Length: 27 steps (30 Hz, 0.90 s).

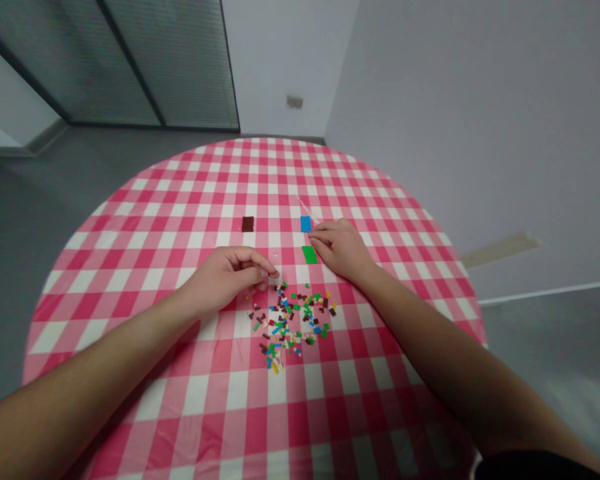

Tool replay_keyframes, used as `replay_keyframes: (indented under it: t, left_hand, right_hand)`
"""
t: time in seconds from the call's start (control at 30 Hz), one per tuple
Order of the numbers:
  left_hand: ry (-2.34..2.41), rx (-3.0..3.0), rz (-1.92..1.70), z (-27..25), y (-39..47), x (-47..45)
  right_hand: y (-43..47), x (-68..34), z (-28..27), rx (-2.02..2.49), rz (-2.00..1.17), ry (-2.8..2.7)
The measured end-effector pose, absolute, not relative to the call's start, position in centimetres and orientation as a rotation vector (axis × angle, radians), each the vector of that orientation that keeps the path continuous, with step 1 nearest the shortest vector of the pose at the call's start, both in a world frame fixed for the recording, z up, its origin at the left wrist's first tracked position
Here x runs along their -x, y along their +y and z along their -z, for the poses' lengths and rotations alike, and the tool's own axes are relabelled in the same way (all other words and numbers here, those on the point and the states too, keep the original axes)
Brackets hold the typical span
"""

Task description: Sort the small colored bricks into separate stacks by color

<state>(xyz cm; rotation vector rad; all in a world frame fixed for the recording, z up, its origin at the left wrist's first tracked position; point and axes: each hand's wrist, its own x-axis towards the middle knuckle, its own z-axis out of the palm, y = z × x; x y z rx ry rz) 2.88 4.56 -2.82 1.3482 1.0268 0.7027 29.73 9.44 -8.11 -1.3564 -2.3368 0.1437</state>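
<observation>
My right hand (341, 245) is closed, its fingertips together at the lower right corner of a blue building plate (305, 223). Whatever those fingers pinch is too small to make out. Just below them lies a green building plate (310, 255), slightly askew. My left hand (233, 277) hovers over the upper left side of a loose pile of tiny building bricks (296, 307), with thumb and forefinger brought together. Anything between these fingertips is too small to name. The bricks are brown, green, blue, yellow, white and red.
A dark brown plate (248, 224) lies left of the blue one. Everything rests on a round table with a red and white checked cloth (220, 393). A wall (455, 133) stands close on the right, and a glass partition (170, 60) is behind on the left.
</observation>
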Motion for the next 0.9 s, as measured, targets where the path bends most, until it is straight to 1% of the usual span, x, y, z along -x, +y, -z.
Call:
replay_keyframes:
  t: [0.9]
  left_hand:
    - [1.016, -1.338, -0.705, 3.03, 4.61, -2.89]
  right_hand:
    - [9.36, -29.65, 8.06, 1.366, -0.121, -2.346]
